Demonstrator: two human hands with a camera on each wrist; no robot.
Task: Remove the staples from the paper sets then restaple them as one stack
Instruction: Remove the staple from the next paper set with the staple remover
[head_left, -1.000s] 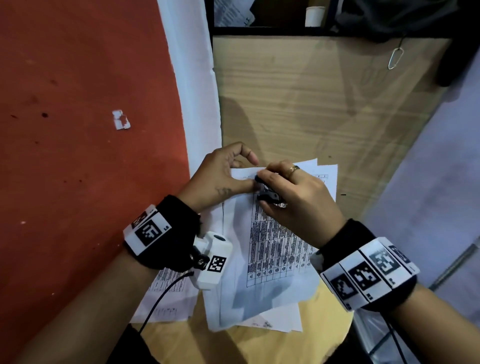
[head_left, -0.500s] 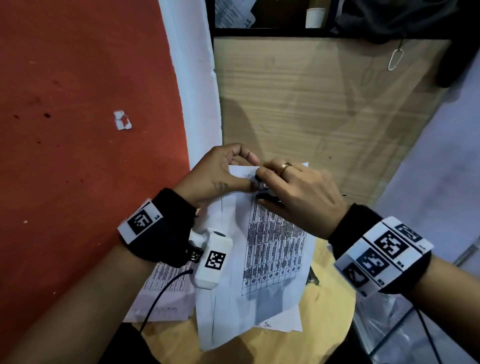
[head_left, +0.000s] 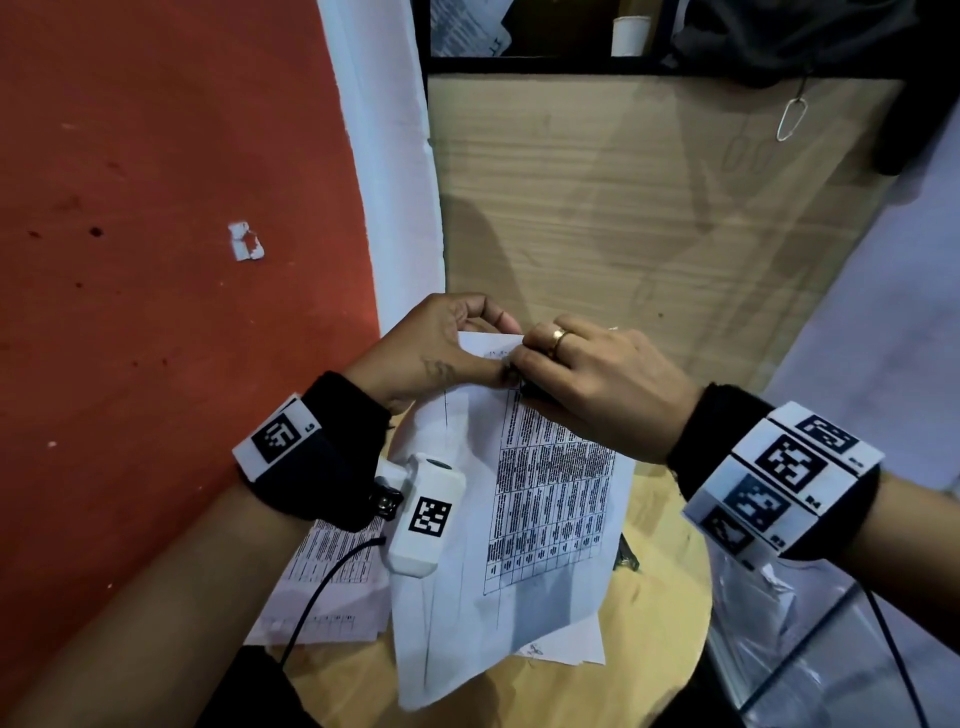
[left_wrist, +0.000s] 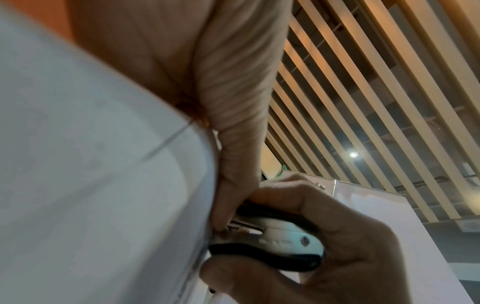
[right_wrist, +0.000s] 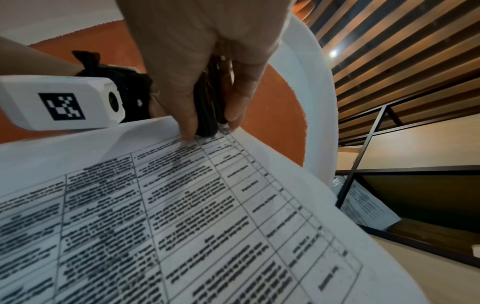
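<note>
A stapled paper set (head_left: 540, 499) printed with a table hangs lifted above the small round wooden table (head_left: 660, 613). My left hand (head_left: 441, 348) pinches its top corner between thumb and fingers. My right hand (head_left: 587, 384) grips a black and white staple remover (left_wrist: 275, 240), whose jaws sit at that same corner of the paper set (right_wrist: 197, 216). In the right wrist view the staple remover (right_wrist: 207, 102) shows as a dark shape between thumb and fingers. The staple itself is too small to make out.
More printed paper sets (head_left: 332, 577) lie on the table under the lifted one. A small dark object (head_left: 626, 553) lies at the table's right edge. A clear plastic box (head_left: 810, 649) stands lower right. A wooden panel (head_left: 649, 208) and red wall (head_left: 156, 260) stand behind.
The lifted paper set has swung left and tilted further. My right hand has rolled over the corner, so the staple remover is now mostly hidden in the head view.
</note>
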